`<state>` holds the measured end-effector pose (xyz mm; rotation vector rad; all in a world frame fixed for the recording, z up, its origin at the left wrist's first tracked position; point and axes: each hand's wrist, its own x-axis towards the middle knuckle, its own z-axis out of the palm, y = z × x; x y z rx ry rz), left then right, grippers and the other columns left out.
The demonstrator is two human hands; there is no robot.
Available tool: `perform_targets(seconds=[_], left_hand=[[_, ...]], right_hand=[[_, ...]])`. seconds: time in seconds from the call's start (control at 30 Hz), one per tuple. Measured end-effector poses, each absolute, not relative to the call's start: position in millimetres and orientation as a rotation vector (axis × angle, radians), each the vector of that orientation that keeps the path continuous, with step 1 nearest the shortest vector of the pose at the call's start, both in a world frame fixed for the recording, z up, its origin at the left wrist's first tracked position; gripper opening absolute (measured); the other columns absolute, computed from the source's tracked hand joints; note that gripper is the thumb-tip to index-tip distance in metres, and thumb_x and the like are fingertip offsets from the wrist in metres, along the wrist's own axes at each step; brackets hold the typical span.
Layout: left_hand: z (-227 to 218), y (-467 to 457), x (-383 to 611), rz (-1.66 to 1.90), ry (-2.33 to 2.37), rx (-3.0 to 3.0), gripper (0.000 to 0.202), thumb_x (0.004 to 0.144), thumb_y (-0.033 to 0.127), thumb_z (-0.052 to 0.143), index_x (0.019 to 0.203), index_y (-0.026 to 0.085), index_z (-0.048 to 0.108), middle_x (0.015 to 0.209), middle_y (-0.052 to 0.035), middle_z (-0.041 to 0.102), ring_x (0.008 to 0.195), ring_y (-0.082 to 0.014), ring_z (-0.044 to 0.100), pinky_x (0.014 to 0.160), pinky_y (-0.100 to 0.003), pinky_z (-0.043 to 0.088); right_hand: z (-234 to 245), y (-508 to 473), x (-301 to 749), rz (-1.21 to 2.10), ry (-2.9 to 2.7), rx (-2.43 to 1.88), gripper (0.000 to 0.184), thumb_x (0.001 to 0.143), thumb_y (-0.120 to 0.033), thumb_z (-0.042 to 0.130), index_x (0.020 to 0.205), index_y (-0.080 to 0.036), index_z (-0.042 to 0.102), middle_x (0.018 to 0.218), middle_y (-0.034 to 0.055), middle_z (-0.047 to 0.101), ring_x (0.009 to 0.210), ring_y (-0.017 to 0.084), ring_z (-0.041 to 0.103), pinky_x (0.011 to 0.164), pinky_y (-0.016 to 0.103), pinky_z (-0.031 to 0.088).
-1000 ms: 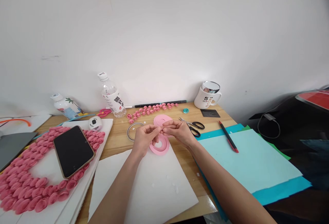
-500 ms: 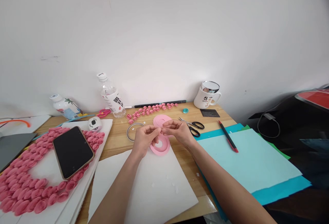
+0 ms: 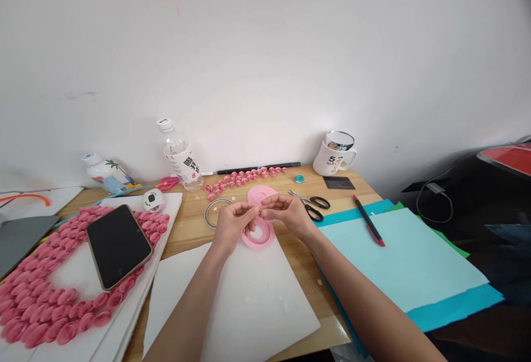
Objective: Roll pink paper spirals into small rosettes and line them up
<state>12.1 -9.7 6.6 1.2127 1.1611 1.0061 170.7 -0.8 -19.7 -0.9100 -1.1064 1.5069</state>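
My left hand (image 3: 233,223) and my right hand (image 3: 286,212) meet over the wooden desk (image 3: 188,226), fingertips pinched together on a small pink paper piece (image 3: 260,212). Just below the fingers a pink paper spiral ring (image 3: 258,237) lies at the top edge of a white sheet (image 3: 232,301). A second pink paper disc (image 3: 262,193) lies behind the hands. A row of several small pink paper rolls (image 3: 244,176) runs along the back of the desk.
A phone (image 3: 118,244) rests on a white board covered with several pink paper roses (image 3: 41,306) at left. Scissors (image 3: 311,204), a red pen (image 3: 368,221), light blue paper (image 3: 398,257), a white mug (image 3: 335,155), two bottles (image 3: 179,154), a tape ring (image 3: 213,212) surround the hands.
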Motion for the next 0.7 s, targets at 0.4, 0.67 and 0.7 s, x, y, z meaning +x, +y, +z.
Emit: perform_targets(seconds=[0.4, 0.67, 0.7], left_hand=[[4.9, -9.3, 13.1, 1.011, 1.157, 1.208, 0.026, 0.064, 0.039, 0.067, 0.064, 0.013, 0.061, 0.043, 0.0014, 0.054, 0.036, -0.0065, 0.043, 0.037, -0.019, 0.033], [6.1, -9.9, 13.5, 1.005, 1.169, 1.223, 0.026, 0.064, 0.039, 0.067, 0.065, 0.013, 0.061, 0.043, 0.0019, 0.053, 0.036, -0.0061, 0.042, 0.037, -0.018, 0.032], [6.1, -10.0, 13.6, 1.004, 1.169, 1.224, 0.026, 0.064, 0.038, 0.067, 0.065, 0.013, 0.061, 0.043, 0.0019, 0.053, 0.036, -0.0062, 0.042, 0.037, -0.018, 0.032]], right_hand=[[-17.8, -1.7, 169.6, 1.515, -1.081, -0.902, 0.029, 0.055, -0.026, 0.077, 0.080, -0.017, 0.067, 0.071, 0.0038, 0.071, 0.063, 0.016, 0.067, 0.066, 0.030, 0.056], [-19.2, -1.4, 170.2, 1.501, -1.082, -0.899, 0.026, 0.056, -0.025, 0.076, 0.079, -0.017, 0.067, 0.073, 0.0040, 0.071, 0.063, 0.016, 0.067, 0.065, 0.029, 0.055], [-19.8, -1.2, 170.4, 1.502, -1.083, -0.897, 0.027, 0.056, -0.025, 0.076, 0.080, -0.017, 0.067, 0.073, 0.0041, 0.071, 0.063, 0.016, 0.067, 0.066, 0.029, 0.055]])
